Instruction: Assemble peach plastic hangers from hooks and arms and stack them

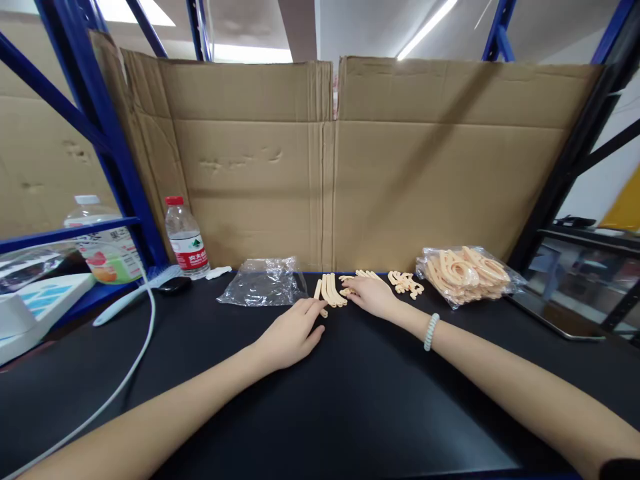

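Note:
My left hand (293, 335) lies on the black tabletop with thumb and fingers apart. Its fingertips touch the near left end of a row of cream-coloured, slightly curved strips (330, 290). Just to the right, my right hand (371, 297) reaches leftward, a pale beaded band around its wrist. A small cream piece (346, 292) shows at its fingertips, seemingly pinched, and the hand partly hides more cream strips (369, 274) behind it. Small curled cream pieces (406, 283) lie loose to the right of that hand.
A clear bag of cream parts (467, 273) sits at right, and a crumpled clear bag (265, 281) at left. Further left are a red-capped water bottle (186, 240), a black mouse (175, 285) and a white cable (150, 320). Cardboard panels (250, 167) stand behind.

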Demonstrator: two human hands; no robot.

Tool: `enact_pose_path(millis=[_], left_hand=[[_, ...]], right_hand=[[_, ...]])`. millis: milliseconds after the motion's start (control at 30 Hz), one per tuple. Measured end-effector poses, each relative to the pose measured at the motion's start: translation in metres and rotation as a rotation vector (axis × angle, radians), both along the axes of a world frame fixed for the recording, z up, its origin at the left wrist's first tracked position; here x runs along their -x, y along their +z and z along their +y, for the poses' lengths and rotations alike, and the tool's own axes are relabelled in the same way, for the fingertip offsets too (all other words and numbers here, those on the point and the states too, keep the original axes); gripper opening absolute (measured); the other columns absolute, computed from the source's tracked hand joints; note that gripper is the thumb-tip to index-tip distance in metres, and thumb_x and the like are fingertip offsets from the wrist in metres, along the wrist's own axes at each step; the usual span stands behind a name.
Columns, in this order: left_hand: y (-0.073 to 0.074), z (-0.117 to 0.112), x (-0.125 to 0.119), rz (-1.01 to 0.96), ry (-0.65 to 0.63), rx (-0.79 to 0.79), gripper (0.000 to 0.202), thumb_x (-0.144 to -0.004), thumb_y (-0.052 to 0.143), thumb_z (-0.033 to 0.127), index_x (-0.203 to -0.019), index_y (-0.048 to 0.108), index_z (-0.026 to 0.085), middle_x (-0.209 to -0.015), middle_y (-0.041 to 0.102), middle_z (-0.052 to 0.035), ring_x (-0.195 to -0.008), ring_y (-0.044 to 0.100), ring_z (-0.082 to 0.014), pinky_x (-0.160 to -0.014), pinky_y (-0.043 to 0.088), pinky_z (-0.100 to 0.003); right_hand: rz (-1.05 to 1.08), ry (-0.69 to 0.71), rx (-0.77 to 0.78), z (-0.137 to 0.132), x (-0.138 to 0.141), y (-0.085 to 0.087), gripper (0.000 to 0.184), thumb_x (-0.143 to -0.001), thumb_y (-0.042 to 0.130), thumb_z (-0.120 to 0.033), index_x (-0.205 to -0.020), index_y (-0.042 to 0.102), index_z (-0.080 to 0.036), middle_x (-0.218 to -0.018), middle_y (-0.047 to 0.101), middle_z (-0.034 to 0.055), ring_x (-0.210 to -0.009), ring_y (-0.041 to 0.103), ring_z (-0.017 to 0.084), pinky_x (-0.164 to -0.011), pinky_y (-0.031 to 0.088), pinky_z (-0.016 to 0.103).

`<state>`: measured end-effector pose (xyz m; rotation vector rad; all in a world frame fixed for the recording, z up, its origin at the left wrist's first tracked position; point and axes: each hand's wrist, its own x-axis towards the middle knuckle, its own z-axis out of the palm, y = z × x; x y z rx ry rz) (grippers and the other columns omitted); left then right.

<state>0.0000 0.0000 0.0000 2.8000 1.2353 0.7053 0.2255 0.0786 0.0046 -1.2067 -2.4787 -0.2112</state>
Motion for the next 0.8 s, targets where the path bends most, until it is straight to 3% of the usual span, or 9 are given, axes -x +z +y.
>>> enact_pose_path(millis=[133,267,467,567,633,700,800], left_hand=[[-0.001,0.001,0.000,0.006,-0.026,-0.059,0.028,-0.088,0.042,0.008,-0.106,0.061,0.017,-0.106,0.060,-0.0114,-0.099,0.057,-0.0254,-0.087,0.049,-0.040],[0.000,0.001,-0.001,0.011,-0.054,-0.052,0.024,-0.091,0.040,0.010,-0.091,0.063,0.018,-0.096,0.059,-0.0085,-0.090,0.057,-0.0218,-0.080,0.049,-0.034],[0.002,-0.006,-0.004,-0.030,-0.062,-0.020,0.022,-0.095,0.034,0.013,-0.097,0.055,0.020,-0.099,0.061,-0.0055,-0.086,0.060,-0.0181,-0.076,0.049,-0.029],[0.004,-0.012,-0.009,-0.145,-0.104,0.021,0.025,-0.095,0.031,0.012,-0.103,0.052,0.021,-0.099,0.060,-0.0045,-0.084,0.060,-0.0161,-0.077,0.049,-0.028],[0.006,-0.017,-0.013,-0.240,-0.155,0.047,0.024,-0.096,0.031,0.014,-0.102,0.053,0.022,-0.102,0.059,-0.0050,-0.090,0.060,-0.0165,-0.082,0.048,-0.029],[0.008,-0.022,-0.018,-0.314,-0.202,0.072,0.020,-0.097,0.036,0.018,-0.099,0.056,0.021,-0.103,0.060,-0.0059,-0.096,0.059,-0.0174,-0.087,0.047,-0.030],[0.009,-0.025,-0.024,-0.410,-0.228,0.123,0.018,-0.095,0.044,0.023,-0.090,0.061,0.020,-0.098,0.063,-0.0063,-0.094,0.060,-0.0184,-0.086,0.048,-0.032]], right_hand=[[0.073,0.026,0.008,0.002,-0.003,-0.003,0.015,-0.091,0.055,-0.021,-0.089,0.070,-0.019,-0.089,0.070,0.0070,-0.086,0.065,0.021,-0.077,0.045,0.031],[0.237,0.024,0.009,0.003,-0.007,-0.002,0.014,-0.088,0.056,-0.021,-0.095,0.068,-0.018,-0.080,0.068,0.0045,-0.077,0.063,0.020,-0.072,0.045,0.030],[0.574,0.023,0.049,-0.011,-0.015,0.006,0.025,-0.093,0.048,-0.036,-0.103,0.060,-0.017,-0.065,0.065,0.0006,-0.056,0.062,0.016,-0.062,0.049,0.030],[0.763,0.077,0.220,-0.033,-0.020,0.007,0.032,-0.092,0.048,-0.044,-0.107,0.056,-0.016,-0.066,0.068,0.0022,-0.055,0.066,0.017,-0.055,0.051,0.028],[0.966,0.116,0.425,-0.050,-0.022,0.005,0.036,-0.084,0.061,-0.046,-0.104,0.058,-0.016,-0.075,0.072,0.0063,-0.063,0.070,0.020,-0.054,0.053,0.029],[1.133,0.126,0.609,-0.065,-0.023,0.003,0.040,-0.074,0.073,-0.043,-0.100,0.061,-0.016,-0.083,0.073,0.0092,-0.072,0.072,0.022,-0.057,0.055,0.029],[1.241,0.112,0.729,-0.078,-0.022,0.002,0.038,-0.066,0.080,-0.038,-0.095,0.067,-0.016,-0.087,0.073,0.0089,-0.077,0.072,0.022,-0.063,0.057,0.031]])
